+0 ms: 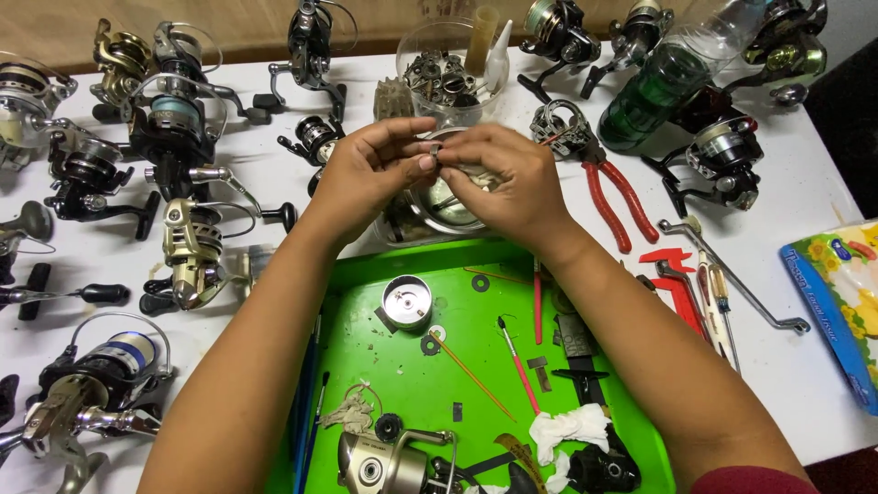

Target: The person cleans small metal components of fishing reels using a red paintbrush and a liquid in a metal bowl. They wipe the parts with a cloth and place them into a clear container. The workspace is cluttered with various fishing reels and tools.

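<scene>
Fingers of the left hand (370, 165) and right hand (501, 178) pinch a small ring-shaped metal part (435, 152) between them, above the green tray (412, 384). Judging by this, small-part handling from a dismantled fishing reel (384, 462) is underway; seating it would call for fine alignment.

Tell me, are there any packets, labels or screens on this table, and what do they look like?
Soft plastic packet: at the table's right edge, cut off by the picture; blue border, yellow and white panel with a flower pattern.
Green plastic bottle: lying at top right among the fishing reels; no label can be made out.
No screens or signs in view.
</scene>
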